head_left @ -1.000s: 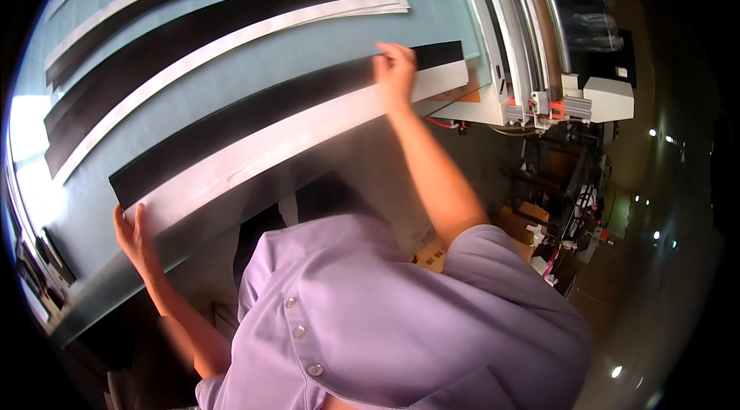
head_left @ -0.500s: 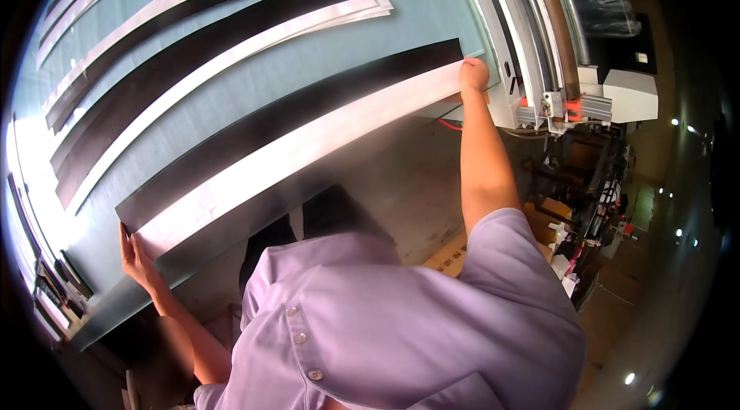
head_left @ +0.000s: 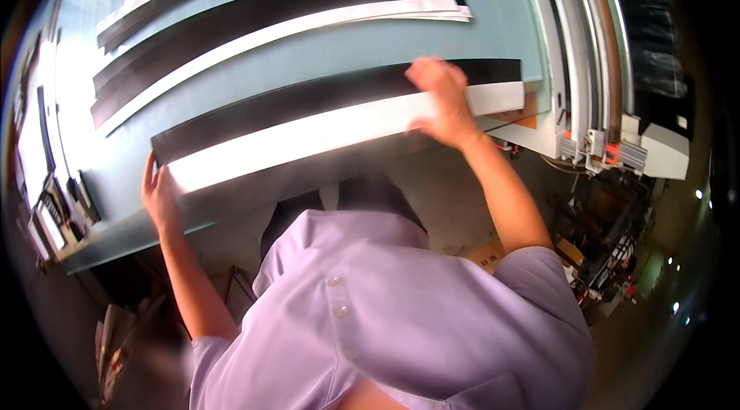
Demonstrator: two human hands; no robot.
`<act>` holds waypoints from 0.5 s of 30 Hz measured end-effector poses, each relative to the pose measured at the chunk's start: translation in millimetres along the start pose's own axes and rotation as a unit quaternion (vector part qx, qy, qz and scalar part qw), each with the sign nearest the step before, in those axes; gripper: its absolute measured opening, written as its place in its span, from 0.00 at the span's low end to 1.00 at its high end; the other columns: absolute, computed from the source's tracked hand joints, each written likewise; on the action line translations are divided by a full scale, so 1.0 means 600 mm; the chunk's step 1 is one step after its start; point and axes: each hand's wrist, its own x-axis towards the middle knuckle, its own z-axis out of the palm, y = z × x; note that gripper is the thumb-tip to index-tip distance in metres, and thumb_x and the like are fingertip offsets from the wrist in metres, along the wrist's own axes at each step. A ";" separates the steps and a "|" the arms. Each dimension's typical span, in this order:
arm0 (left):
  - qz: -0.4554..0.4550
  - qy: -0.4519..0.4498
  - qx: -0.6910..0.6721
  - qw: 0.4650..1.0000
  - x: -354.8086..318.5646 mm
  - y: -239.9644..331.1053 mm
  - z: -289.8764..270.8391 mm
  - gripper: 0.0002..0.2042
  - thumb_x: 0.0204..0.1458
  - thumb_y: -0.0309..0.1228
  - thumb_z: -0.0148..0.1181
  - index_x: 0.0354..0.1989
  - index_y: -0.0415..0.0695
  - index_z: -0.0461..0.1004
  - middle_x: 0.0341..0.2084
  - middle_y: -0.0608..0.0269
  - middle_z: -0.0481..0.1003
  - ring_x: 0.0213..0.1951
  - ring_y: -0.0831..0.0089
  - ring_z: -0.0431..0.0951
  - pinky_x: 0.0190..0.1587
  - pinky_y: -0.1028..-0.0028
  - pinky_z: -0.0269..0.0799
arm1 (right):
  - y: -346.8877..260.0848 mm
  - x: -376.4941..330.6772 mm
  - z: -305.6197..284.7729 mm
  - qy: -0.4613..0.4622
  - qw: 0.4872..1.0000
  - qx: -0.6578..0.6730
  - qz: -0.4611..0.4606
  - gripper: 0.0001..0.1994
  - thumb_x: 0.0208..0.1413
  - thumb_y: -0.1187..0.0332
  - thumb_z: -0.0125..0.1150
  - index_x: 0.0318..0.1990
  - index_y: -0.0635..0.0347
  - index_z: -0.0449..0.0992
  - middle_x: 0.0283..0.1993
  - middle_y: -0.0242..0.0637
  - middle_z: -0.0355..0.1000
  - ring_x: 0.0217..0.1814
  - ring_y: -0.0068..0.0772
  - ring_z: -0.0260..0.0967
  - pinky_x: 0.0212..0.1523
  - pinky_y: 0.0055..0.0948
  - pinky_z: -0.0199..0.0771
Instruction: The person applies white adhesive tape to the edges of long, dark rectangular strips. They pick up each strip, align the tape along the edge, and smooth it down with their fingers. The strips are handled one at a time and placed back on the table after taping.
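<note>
A long strip, black along its far side and white along its near side, lies along the table's near edge; its white band (head_left: 308, 136) and black band (head_left: 270, 104) both show. At its left end is my left hand (head_left: 161, 198), fingers stretched up against the end edge and thumb apart near the white corner. My right hand (head_left: 447, 102) is over the strip, right of its middle, with fingers and thumb spread. Motion blurs those fingers, and I cannot tell whether they touch the strip. Part of the strip is hidden beneath this hand.
Several more black and white strips (head_left: 270, 23) lie farther back on the blue-green tabletop (head_left: 324, 52). Along the right side runs a metal rail (head_left: 609, 40), with a white-cased unit (head_left: 664, 152) at its near end. Narrow pieces (head_left: 54, 213) stand at the table's left edge.
My right hand has let go of the strip's right end and moved inward over the strip, opening its fingers. The left hand stays at the left end. The whole view has shifted and turned.
</note>
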 end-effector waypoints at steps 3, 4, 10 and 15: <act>-0.036 0.000 -0.032 0.999 0.005 0.007 -0.006 0.24 0.58 0.21 0.58 0.65 0.39 0.68 0.29 0.71 0.75 0.25 0.87 0.68 0.26 0.84 0.61 | -0.084 -0.005 0.057 -0.074 0.996 -0.018 -0.045 0.45 0.38 0.50 0.76 0.66 0.54 0.65 0.71 0.41 0.59 0.74 0.46 0.53 0.72 0.51 0.50; -0.050 0.005 -0.050 0.997 0.004 0.011 -0.002 0.24 0.58 0.20 0.58 0.65 0.39 0.69 0.31 0.69 0.77 0.27 0.86 0.70 0.28 0.84 0.64 | -0.082 -0.012 0.071 -0.050 0.998 -0.014 -0.028 0.41 0.40 0.56 0.76 0.64 0.55 0.66 0.70 0.41 0.60 0.73 0.47 0.55 0.71 0.50 0.53; -0.094 -0.035 -0.095 0.990 0.002 0.047 -0.013 0.20 0.60 0.24 0.58 0.62 0.37 0.71 0.37 0.63 0.78 0.34 0.79 0.78 0.36 0.82 0.74 | -0.059 -0.005 0.055 0.118 0.982 -0.130 -0.066 0.16 0.44 0.82 0.56 0.43 0.63 0.79 0.41 0.40 0.74 0.44 0.44 0.75 0.45 0.38 0.77; 0.049 -0.236 -0.151 0.959 0.003 0.096 -0.054 0.32 0.66 0.55 0.46 0.62 0.35 0.69 0.42 0.60 0.77 0.36 0.78 0.76 0.40 0.79 0.71 | -0.078 0.071 -0.068 0.079 0.993 -0.084 -0.014 0.10 0.49 0.80 0.54 0.35 0.56 0.79 0.32 0.35 0.74 0.34 0.43 0.74 0.34 0.38 0.74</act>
